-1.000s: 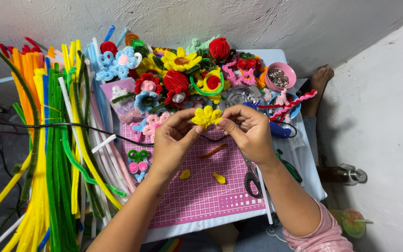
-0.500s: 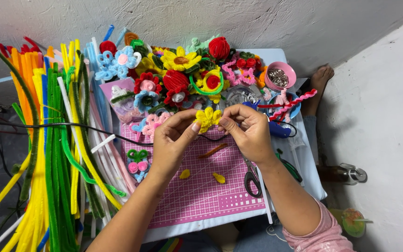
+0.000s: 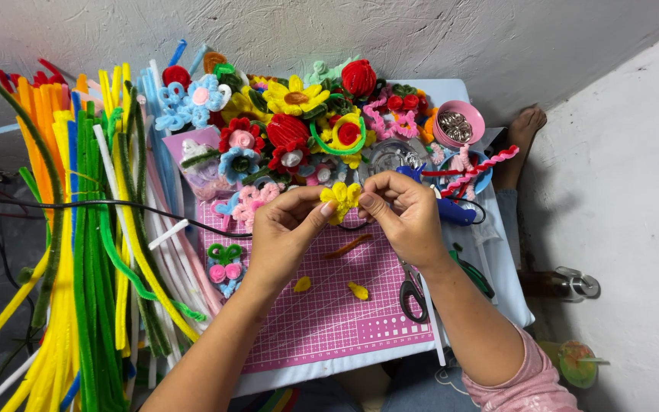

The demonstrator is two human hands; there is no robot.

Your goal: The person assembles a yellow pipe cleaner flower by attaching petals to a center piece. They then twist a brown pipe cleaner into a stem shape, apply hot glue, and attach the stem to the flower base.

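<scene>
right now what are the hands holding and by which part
Both hands pinch one small yellow pipe-cleaner flower above the pink cutting mat: the left hand grips its left edge between thumb and fingertips, the right hand its right edge.

The yellow pipe-cleaner flower (image 3: 341,200) is looking fuzzy and matt, its chenille pile soft against the bare fingers (image 3: 322,210) of the left hand (image 3: 284,236) and right hand (image 3: 406,217). The pink cutting mat (image 3: 329,305) is showing as smooth, faintly sheened plastic or rubber with a printed white grid. The long pipe cleaners (image 3: 93,252) beside it are appearing bristly and dull. The scissors (image 3: 412,288) are showing grey metal blades and dark, smooth plastic handles. The pink bowl (image 3: 459,123) is looking like glossy plastic, holding shiny metal pieces. The wall (image 3: 421,38) behind is looking rough and chalky, and the pink sleeve (image 3: 520,385) is reading as soft knitted cloth.
</scene>
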